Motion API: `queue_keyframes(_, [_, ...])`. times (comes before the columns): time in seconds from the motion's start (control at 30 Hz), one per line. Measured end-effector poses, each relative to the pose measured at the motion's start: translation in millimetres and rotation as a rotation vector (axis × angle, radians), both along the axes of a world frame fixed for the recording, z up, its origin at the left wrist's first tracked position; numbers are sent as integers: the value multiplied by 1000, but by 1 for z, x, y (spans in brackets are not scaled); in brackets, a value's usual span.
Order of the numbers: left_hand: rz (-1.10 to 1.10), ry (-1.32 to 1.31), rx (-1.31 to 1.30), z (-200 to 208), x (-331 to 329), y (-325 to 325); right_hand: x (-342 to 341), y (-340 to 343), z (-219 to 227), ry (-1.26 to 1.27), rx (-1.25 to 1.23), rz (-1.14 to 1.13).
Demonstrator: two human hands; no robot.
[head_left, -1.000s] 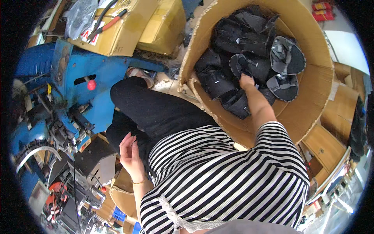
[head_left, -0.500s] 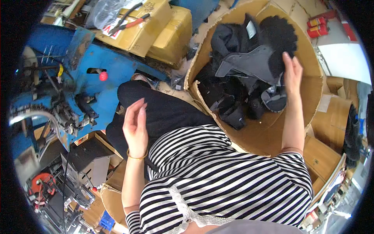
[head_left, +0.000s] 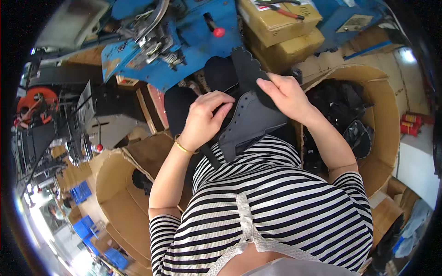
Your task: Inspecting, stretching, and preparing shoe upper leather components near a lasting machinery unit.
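A dark grey and black shoe upper with a row of eyelet holes and a scalloped edge lies over my lap, in front of the striped shirt. My right hand grips its far right part, thumb on top. On the other side my left hand is closed, finger and thumb pinched at the dark edge of the upper. The tips of its fingers partly blend into the black material. Beneath, the black trousers hide where the upper ends.
To the right stands a large cardboard box with several black uppers inside. Another open carton is at the left. Ahead is a blue machine table with a red-knobbed lever. Taped cartons carry pliers.
My view has swung left, away from the big box. My right hand has come from the box to my lap with a shoe upper, and my left hand has closed at its edge.
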State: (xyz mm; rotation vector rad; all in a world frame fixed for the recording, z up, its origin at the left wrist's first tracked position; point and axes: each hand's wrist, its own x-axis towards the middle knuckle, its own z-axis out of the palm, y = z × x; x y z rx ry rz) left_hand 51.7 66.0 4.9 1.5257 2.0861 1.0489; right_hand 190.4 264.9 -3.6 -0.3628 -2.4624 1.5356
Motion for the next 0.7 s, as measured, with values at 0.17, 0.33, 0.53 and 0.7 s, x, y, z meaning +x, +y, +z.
queue_keyframes(0.17, [82, -248, 105, -40, -12, -30, 8, -35, -32, -299, -658, -36])
queue_keyframes(0.33, [-67, -306, 196, -67, -9, -46, 19, -52, -53, -96, -1140, -340])
queue_keyframes(0.53, [60, -280, 239, -38, 17, -60, 9, -55, -45, -20, -1206, -495])
queue_keyframes(0.7, [212, -207, 100, -9, 14, -59, -9, -61, -30, -20, -1182, -514])
